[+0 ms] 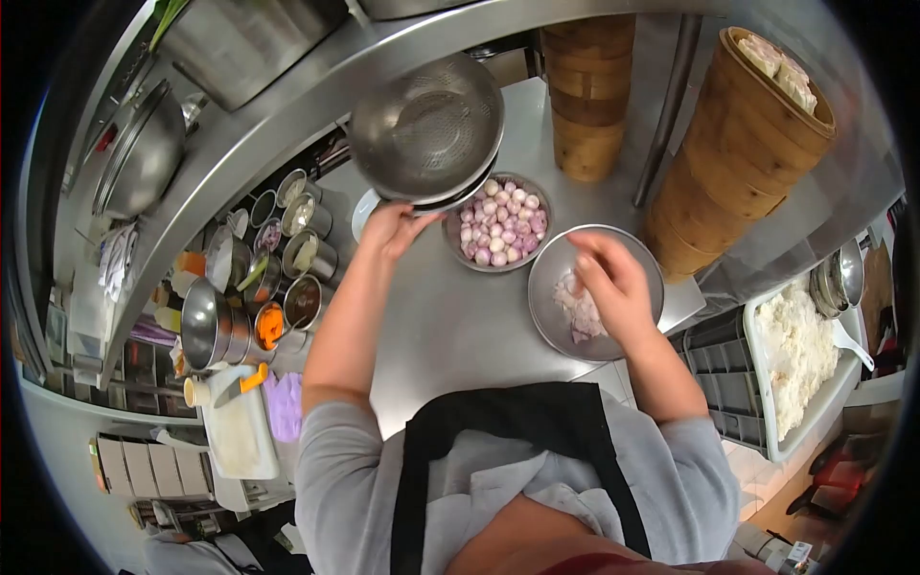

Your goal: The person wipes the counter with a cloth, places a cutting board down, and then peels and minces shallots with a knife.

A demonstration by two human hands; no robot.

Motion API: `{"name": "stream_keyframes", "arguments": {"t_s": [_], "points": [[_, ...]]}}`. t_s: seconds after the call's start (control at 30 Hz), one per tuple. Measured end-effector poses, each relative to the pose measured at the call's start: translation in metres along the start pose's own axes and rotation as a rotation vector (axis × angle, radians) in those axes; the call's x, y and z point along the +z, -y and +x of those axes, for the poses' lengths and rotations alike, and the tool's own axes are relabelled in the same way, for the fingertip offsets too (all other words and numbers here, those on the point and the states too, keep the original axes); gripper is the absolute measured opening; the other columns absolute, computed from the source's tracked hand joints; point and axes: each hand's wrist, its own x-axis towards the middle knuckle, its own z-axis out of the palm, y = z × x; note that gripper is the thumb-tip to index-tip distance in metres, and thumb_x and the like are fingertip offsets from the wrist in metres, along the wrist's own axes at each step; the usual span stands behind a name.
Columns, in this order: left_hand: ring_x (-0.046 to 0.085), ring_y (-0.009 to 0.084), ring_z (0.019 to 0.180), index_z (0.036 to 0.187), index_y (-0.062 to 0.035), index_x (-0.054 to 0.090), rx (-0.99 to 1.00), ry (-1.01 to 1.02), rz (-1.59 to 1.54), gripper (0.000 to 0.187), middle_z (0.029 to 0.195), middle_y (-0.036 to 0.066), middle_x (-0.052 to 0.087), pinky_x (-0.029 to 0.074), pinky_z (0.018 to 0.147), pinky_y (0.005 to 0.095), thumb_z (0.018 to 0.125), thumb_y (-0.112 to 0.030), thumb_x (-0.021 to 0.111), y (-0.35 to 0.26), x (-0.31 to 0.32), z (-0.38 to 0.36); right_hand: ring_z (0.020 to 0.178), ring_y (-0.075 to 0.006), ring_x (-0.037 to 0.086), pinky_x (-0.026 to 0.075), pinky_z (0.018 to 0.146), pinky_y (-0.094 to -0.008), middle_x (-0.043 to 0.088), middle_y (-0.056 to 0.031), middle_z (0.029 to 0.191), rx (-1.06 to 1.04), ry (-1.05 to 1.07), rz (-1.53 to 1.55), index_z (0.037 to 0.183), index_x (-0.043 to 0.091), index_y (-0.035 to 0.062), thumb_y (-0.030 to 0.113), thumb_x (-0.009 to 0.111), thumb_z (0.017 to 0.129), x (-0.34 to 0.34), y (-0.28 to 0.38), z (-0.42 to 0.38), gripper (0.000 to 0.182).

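My left hand grips the lower rim of a perforated metal colander, which is tilted and has another dark-rimmed vessel beneath it. Close beside it on the steel counter sits a metal bowl full of peeled shallots. My right hand hangs over a wider metal bowl at the counter's right side. Pale pinkish pieces, perhaps peelings, lie in that bowl. The fingers of this hand are curled together, and I cannot make out whether they hold anything.
Tall bamboo steamer stacks stand at the back right. Small metal containers line the left, near a cutting board with an orange-handled knife. At right is a white tub of rice-like food. A steel shelf edge arcs overhead.
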Motion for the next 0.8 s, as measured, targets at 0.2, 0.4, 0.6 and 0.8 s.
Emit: {"name": "stream_keyframes", "arguments": {"t_s": [0.2, 0.4, 0.6, 0.8], "points": [[0.049, 0.0525, 0.103, 0.12, 0.0162, 0.033, 0.048, -0.151, -0.037, 0.033, 0.118, 0.03, 0.044, 0.055, 0.083, 0.0527, 0.088, 0.007, 0.035, 0.039, 0.03, 0.172, 0.062, -0.0062, 0.05, 0.041, 0.055, -0.0198, 0.054, -0.0012, 0.076, 0.063, -0.266, -0.174, 0.104, 0.06, -0.0017, 0.006, 0.051, 0.091, -0.043, -0.018, -0.067, 0.017], [0.052, 0.0525, 0.093, 0.118, 0.0149, 0.036, -0.006, -0.227, -0.097, 0.031, 0.115, 0.029, 0.044, 0.058, 0.075, 0.0501, 0.09, 0.005, 0.037, 0.077, 0.06, 0.269, 0.06, -0.006, 0.05, 0.039, 0.054, -0.0194, 0.054, -0.0001, 0.07, 0.202, -0.422, -0.035, 0.102, 0.06, -0.0008, 0.009, 0.051, 0.093, -0.059, -0.032, -0.082, 0.016], [0.052, 0.0407, 0.102, 0.125, 0.0085, 0.036, 0.153, -0.211, 0.054, 0.034, 0.12, 0.026, 0.042, 0.05, 0.089, 0.0531, 0.091, 0.001, 0.038, 0.073, 0.08, 0.268, 0.059, -0.0053, 0.049, 0.04, 0.055, -0.0184, 0.054, 0.0008, 0.071, 0.235, -0.37, -0.128, 0.102, 0.06, -0.0005, 0.008, 0.052, 0.092, -0.052, -0.036, -0.069, 0.015], [0.056, 0.0276, 0.107, 0.117, -0.003, 0.055, 0.632, -0.171, 0.787, 0.031, 0.112, 0.015, 0.06, 0.047, 0.084, 0.032, 0.089, -0.003, 0.041, 0.052, 0.045, 0.14, 0.064, -0.008, 0.05, 0.043, 0.057, -0.0208, 0.053, -0.0036, 0.081, 0.084, -0.188, -0.097, 0.105, 0.058, -0.0019, 0.006, 0.05, 0.093, -0.035, -0.033, -0.051, 0.016]]}}
